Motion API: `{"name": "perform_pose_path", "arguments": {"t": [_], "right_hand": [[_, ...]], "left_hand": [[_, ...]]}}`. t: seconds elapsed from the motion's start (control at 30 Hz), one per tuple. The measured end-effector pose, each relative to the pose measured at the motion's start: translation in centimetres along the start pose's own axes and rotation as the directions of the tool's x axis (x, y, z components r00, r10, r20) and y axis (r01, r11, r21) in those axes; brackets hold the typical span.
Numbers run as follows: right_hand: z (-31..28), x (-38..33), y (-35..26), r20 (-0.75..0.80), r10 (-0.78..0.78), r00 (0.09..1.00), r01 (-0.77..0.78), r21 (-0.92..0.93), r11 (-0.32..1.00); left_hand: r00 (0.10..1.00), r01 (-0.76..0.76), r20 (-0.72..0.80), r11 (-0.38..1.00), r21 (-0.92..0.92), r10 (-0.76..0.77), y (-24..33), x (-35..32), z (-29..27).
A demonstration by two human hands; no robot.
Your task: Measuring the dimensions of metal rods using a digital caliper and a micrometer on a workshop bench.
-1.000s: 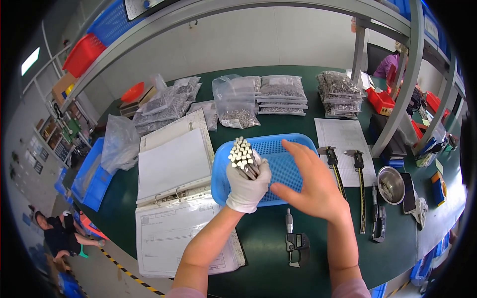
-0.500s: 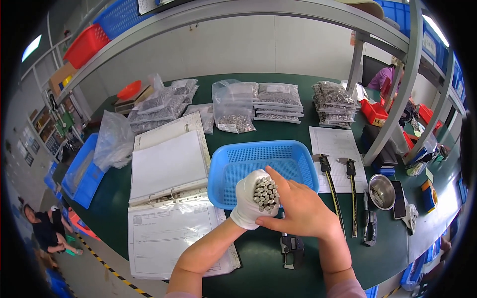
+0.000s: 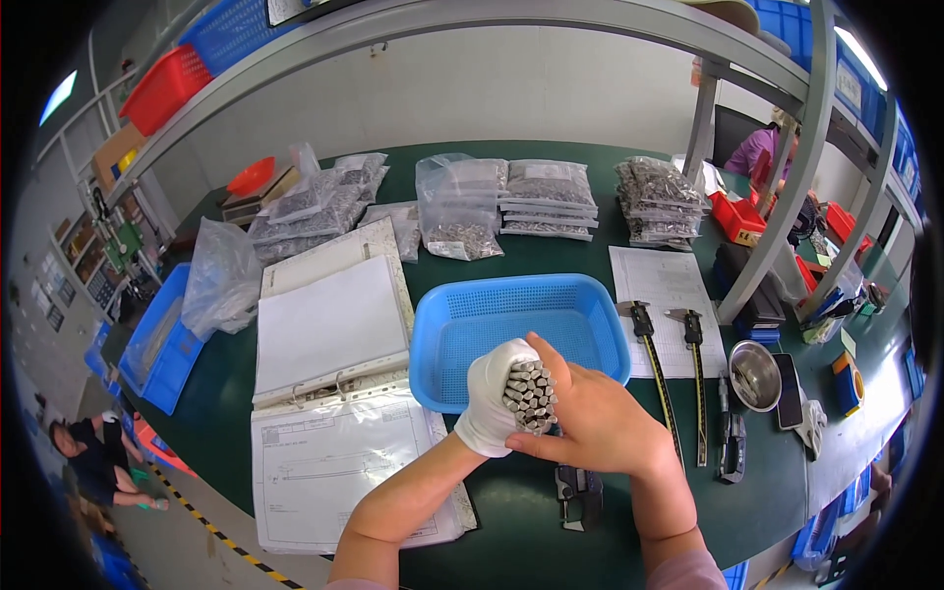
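Head view is showing the gloved left hand (image 3: 494,398) gripping a bundle of metal rods (image 3: 529,396), fingers wrapped tight around it, just in front of the blue basket (image 3: 511,320). A second ago the bundle was standing over the basket; now it is sitting lower, tipped toward the person, and the bare right hand (image 3: 595,418) is cupping it, fingers curled against the rod ends, squaring them. The rods are looking grey, slim and cylindrical; the basket is perforated plastic on the green worktop (image 3: 580,251).
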State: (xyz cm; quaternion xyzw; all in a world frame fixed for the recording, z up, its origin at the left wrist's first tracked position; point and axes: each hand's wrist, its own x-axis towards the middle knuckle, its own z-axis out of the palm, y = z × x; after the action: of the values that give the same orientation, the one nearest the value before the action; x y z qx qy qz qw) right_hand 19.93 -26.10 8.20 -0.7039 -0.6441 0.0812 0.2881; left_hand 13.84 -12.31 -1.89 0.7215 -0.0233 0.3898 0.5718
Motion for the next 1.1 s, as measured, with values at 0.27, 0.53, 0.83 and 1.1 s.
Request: {"name": "perform_pose_path", "arguments": {"t": [0.27,0.53,0.83,1.1], "right_hand": [[0.1,0.1,0.0,-0.020,-0.012,1.000,0.012,0.002,1.000],[0.3,0.0,0.1,-0.046,-0.038,0.998,0.037,-0.024,0.999],[0.4,0.2,0.4,-0.066,-0.045,0.997,0.046,0.020,0.999],[-1.3,-0.4,2.2,-0.194,0.023,0.981,-0.053,-0.147,0.988]], "left_hand": [[0.998,0.013,-0.058,1.000,0.007,-0.012,-0.6,-0.3,0.1],[0.999,0.021,-0.036,1.000,-0.013,-0.021,-0.7,-0.5,0.0],[0.980,-0.179,-0.025,0.937,0.299,0.195,0.0,0.7,-0.3],[0.960,0.066,-0.277,0.990,0.124,-0.030,2.1,7.7,-2.1]]}}
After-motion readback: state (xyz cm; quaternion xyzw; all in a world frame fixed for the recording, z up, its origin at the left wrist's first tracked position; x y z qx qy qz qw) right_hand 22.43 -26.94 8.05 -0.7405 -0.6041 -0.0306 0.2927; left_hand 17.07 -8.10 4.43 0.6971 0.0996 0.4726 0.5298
